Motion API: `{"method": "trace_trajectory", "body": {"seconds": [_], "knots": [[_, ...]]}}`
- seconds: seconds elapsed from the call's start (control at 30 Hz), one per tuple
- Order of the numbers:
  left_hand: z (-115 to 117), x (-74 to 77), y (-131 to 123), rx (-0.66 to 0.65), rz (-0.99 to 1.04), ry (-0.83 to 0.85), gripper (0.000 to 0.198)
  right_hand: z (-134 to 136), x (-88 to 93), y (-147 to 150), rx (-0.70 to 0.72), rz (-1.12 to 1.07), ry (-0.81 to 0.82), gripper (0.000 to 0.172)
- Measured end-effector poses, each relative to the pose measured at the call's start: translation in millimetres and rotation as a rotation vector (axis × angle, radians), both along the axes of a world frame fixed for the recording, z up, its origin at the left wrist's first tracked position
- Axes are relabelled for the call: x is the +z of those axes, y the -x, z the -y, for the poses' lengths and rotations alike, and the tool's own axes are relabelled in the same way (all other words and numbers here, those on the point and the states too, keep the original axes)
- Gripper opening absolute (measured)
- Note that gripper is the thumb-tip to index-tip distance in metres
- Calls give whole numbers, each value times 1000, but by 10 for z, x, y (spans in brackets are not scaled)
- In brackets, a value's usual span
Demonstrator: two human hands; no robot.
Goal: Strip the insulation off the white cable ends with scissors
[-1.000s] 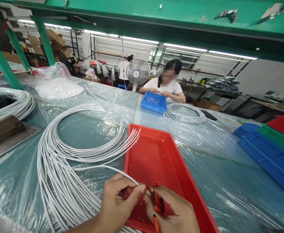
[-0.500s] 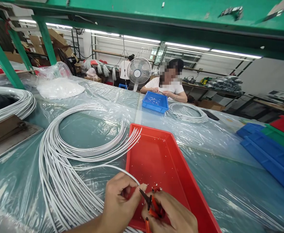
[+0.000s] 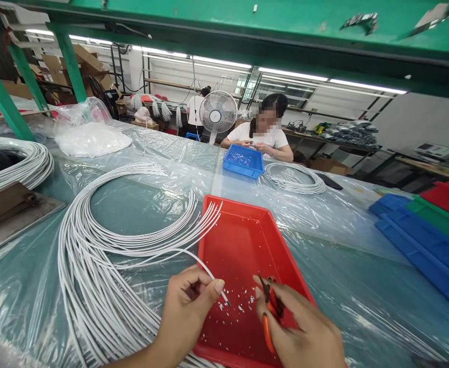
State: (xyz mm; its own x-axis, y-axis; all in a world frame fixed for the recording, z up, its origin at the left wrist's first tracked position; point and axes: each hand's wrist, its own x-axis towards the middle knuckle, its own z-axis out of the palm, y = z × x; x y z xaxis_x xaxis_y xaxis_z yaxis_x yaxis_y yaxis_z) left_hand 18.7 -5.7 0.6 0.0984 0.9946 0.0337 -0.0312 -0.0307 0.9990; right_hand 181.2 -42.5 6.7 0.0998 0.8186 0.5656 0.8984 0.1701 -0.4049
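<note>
Between thumb and fingers, my left hand (image 3: pixel 189 312) pinches a white cable (image 3: pixel 206 267) near its end, where a short dark tip shows. My right hand (image 3: pixel 301 322) is wrapped round orange-handled cutting pliers (image 3: pixel 271 301), their dark jaws pointing up and left, apart from the cable. Both hands are over a red tray (image 3: pixel 243 245) scattered with small white scraps (image 3: pixel 241 307). To the left lies a large coiled bundle of white cables (image 3: pixel 94 255), several of its ends resting over the tray's far left rim.
A co-worker (image 3: pixel 263 130) sits across the table behind a blue tray (image 3: pixel 243 162), beside another cable coil (image 3: pixel 295 179). Stacked bins (image 3: pixel 427 245) stand at the right. A metal block (image 3: pixel 5 209) and more cables (image 3: pixel 28 158) are at the left. A green shelf (image 3: pixel 224 30) hangs overhead.
The pliers in my right hand have moved right, away from the cable end. The cable's dark tip now shows past my left fingers, and more white scraps are visible in the tray.
</note>
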Motion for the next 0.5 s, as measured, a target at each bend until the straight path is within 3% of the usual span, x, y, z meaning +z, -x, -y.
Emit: {"method": "trace_trajectory", "body": {"seconds": [0.1, 0.17, 0.37, 0.5], "knots": [[-12, -12, 15, -94, 121, 118, 29, -56, -36, -124, -114, 243, 129, 30], [-20, -16, 28, -154, 190, 169, 27, -68, -50, -129, -131, 181, 182, 36], [-21, -20, 53, -265, 322, 188, 23, -27, -49, 84, 98, -648, 314, 17], [-7, -28, 61, -324, 428, 223, 22, 24, 22, 249, 167, -919, 367, 13]]}}
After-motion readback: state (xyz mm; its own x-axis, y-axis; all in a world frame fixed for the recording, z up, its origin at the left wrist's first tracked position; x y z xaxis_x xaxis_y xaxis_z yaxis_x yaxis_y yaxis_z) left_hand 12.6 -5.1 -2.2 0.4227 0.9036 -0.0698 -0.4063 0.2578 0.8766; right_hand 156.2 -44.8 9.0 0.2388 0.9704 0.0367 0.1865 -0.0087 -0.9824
